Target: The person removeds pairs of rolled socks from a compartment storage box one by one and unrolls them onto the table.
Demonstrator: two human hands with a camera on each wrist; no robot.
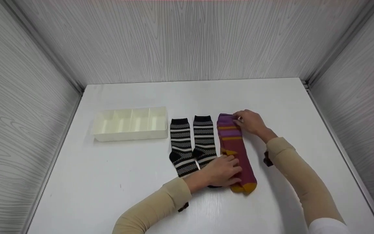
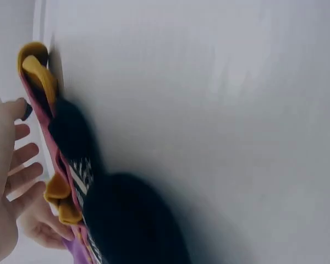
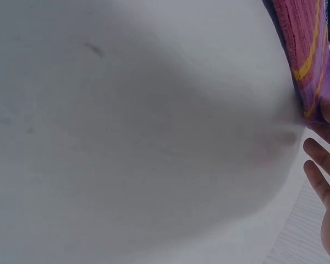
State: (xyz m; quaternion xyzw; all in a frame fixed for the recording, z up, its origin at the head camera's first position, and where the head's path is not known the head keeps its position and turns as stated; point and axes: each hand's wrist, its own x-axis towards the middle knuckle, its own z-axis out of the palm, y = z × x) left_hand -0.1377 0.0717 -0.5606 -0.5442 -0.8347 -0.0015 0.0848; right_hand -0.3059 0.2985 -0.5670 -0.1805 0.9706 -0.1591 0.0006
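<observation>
A pair of magenta-and-purple socks with mustard heels and toes lies stacked, cuffs toward the back. At its cuff end, my right hand pinches the purple edge between thumb and finger; the right wrist view shows the thumb on the striped cuff. My left hand lies over the foot part, its fingers extended and spread beside the socks in the left wrist view. Left of this pair are two black-and-white striped socks, one outermost and one in the middle. My left hand and forearm partly hide their feet.
A cream tray with several compartments stands left of the striped socks. All this is on a white tabletop, enclosed by grey wood-grain panels at the back and both sides.
</observation>
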